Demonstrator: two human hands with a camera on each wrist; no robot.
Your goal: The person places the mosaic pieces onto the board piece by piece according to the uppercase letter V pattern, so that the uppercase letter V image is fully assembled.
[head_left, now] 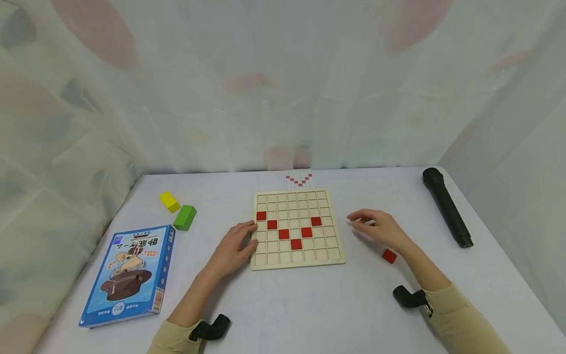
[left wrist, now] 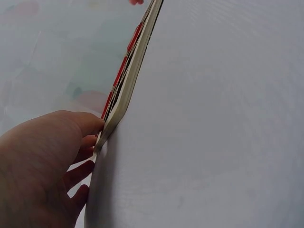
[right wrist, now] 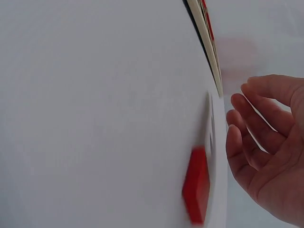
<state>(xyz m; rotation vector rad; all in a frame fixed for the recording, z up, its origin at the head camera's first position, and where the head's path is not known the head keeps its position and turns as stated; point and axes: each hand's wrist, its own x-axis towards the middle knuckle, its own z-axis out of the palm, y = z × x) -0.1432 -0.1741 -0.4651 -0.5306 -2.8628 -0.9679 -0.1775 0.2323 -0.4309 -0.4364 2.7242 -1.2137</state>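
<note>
A pale wooden grid board (head_left: 278, 258) lies on the table with several red squares set in a V shape, its left arm longer than its right. My left hand (head_left: 234, 248) rests at the board's left edge, fingertips and thumb touching it; the left wrist view shows the fingers (left wrist: 88, 122) against the board's side. Off the board's right side, my right hand (head_left: 378, 228) hovers with loosely bent fingers and nothing between them. A loose red block (head_left: 389, 255) lies on the table beside the right wrist, and also appears below the hand in the right wrist view.
Behind the board stands a small white card (head_left: 300, 179) printed with a red V pattern. Yellow (head_left: 170, 201) and green blocks (head_left: 184, 217) lie at the left, near a blue game box (head_left: 128, 275). A black cylinder (head_left: 447, 206) lies at the far right.
</note>
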